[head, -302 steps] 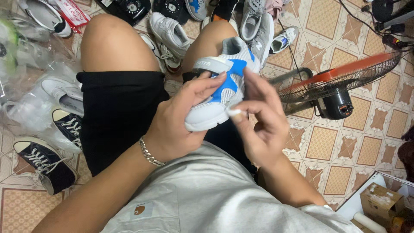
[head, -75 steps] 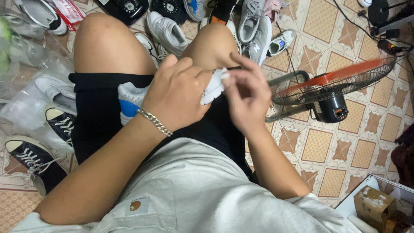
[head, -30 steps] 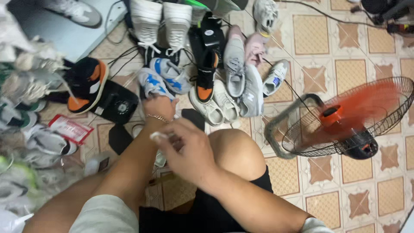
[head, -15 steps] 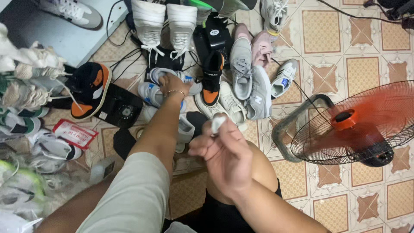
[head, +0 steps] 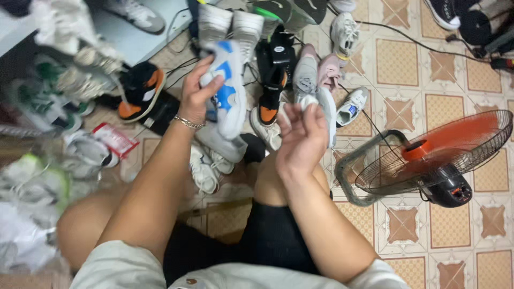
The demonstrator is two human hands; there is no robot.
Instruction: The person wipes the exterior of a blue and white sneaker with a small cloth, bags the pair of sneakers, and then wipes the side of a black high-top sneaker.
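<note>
My left hand [head: 197, 92] grips a white and blue sneaker [head: 227, 88] and holds it up above the shoes on the floor, sole side turned toward me. A silver bracelet [head: 188, 123] circles that wrist. My right hand [head: 302, 136] is raised over my right knee, its fingers pinched on a small white wad, probably a wipe [head: 306, 100]. The two hands are about a hand's width apart.
Several sneakers lie on the tiled floor ahead: a grey pair [head: 309, 75], a black and orange one [head: 270, 91], a small white one [head: 352, 106]. An orange floor fan [head: 444, 155] stands at the right with cables. Bagged shoes [head: 37, 182] pile up at the left.
My left hand has lifted the white and blue sneaker off the floor toward me. My right hand has stayed raised with the white wad. The view has tilted slightly.
</note>
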